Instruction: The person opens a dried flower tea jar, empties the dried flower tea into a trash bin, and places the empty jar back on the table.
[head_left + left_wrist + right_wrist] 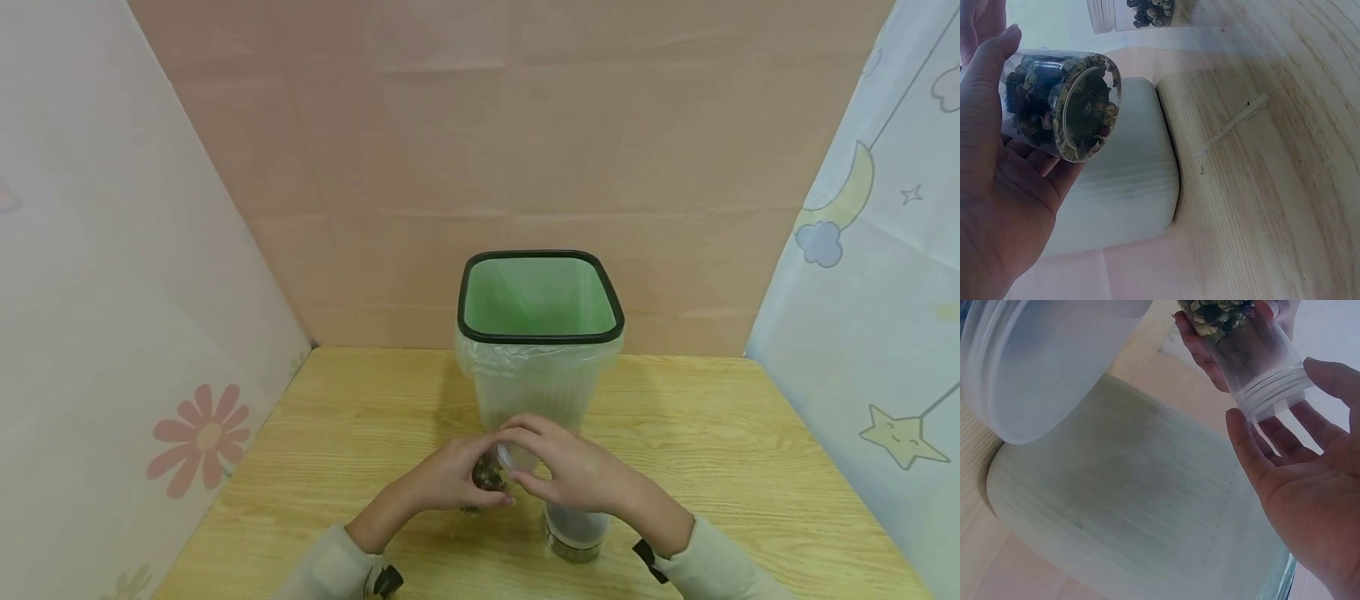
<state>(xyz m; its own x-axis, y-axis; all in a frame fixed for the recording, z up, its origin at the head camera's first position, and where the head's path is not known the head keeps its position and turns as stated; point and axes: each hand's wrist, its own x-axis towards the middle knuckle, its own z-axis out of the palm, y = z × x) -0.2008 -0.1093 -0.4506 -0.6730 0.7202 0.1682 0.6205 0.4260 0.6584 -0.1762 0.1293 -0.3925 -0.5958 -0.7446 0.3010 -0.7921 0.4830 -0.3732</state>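
My left hand [448,477] grips a clear plastic jar [1063,106] partly filled with dark, dried flower-like pieces. The jar is tilted on its side, its base facing the left wrist camera. The fingers and thumb of my right hand [573,473] curl round the jar's translucent lid [1277,394], which sits at the jar's end. Below the right hand, a second clear jar [573,542] stands on the table with similar dried pieces low inside. Its frosted upper part [1041,369] looms large in the right wrist view.
Behind the hands stands a pale bin [536,396] with a black rim and a plastic liner folded over its sides. A thin pale strip [1232,127] lies on the wooden table [360,417]. Hanging cloths enclose the back and both sides.
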